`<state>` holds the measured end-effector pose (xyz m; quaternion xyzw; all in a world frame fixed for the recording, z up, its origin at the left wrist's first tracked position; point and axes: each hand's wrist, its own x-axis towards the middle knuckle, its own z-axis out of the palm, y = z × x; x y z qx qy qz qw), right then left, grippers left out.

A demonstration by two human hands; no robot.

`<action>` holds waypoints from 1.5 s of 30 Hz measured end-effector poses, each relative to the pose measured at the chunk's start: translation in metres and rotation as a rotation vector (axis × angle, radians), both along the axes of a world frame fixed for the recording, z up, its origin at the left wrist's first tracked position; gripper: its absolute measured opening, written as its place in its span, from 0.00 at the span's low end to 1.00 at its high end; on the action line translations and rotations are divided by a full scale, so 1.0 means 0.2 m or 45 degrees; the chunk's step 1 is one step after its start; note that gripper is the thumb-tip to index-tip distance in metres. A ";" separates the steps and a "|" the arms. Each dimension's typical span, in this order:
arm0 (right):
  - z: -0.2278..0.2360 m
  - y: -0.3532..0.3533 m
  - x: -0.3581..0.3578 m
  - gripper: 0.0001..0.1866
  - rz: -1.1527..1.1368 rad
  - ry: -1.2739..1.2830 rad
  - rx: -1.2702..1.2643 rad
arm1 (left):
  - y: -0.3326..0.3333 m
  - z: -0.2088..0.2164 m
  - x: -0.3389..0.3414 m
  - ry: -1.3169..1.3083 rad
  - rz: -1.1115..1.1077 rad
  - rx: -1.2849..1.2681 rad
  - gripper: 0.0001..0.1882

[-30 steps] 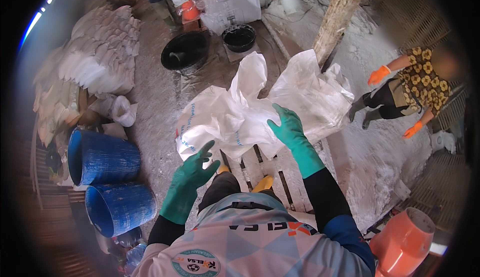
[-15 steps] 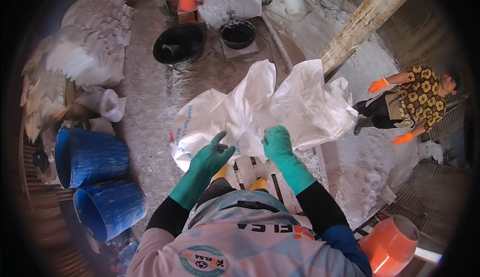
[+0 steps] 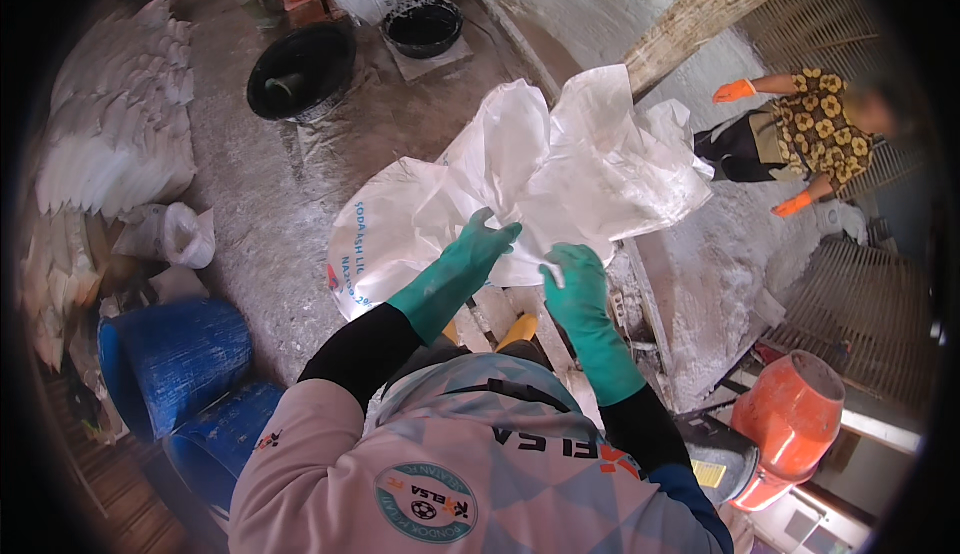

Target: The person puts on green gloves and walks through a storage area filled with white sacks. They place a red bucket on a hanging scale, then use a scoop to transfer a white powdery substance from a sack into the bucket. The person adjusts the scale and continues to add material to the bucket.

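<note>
A large white woven plastic sack [image 3: 375, 229] with blue printing lies crumpled and spread in front of me. I wear green rubber gloves. Over the sack's gathered near middle is my left hand [image 3: 477, 257], thumb and fingers apart, with nothing visible between them. My right hand [image 3: 580, 279] is curled at the sack's near edge, and a bit of white shows between thumb and fingers. Beneath the near edge, wooden slats [image 3: 492, 312] show, with a yellow boot [image 3: 518, 331] of mine beside them.
Blue drums [image 3: 185, 349] lie at left, below stacked white sacks [image 3: 125, 114]. Two black tubs [image 3: 300, 74] [image 3: 423, 29] stand farther off. A thick post [image 3: 715, 14] slants at upper right. A co-worker in orange gloves [image 3: 735, 91] stands at right, above an orange mixer drum [image 3: 790, 419].
My left hand has moved right and forward over the sack, closer to my right hand. My right hand has shifted slightly right and nearer. The view has turned, and the co-worker has stayed at right.
</note>
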<state>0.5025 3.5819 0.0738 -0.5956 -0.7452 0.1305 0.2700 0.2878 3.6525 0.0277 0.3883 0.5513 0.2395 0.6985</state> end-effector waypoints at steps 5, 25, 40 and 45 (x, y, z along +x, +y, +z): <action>0.00 -0.17 0.24 0.11 -0.398 0.124 0.000 | 0.01 0.02 -0.14 -0.129 -0.123 0.049 0.45; -0.92 -0.24 0.52 0.28 -1.014 1.007 -1.188 | -0.08 0.23 -0.71 -0.068 0.241 -0.053 0.38; -0.56 -0.29 0.49 0.13 -0.671 0.963 -1.163 | -0.25 0.18 -0.80 -0.024 0.322 -0.121 0.39; -0.49 -0.34 0.46 0.13 -0.733 1.000 -1.166 | -0.20 0.17 -0.78 -0.041 0.252 -0.067 0.39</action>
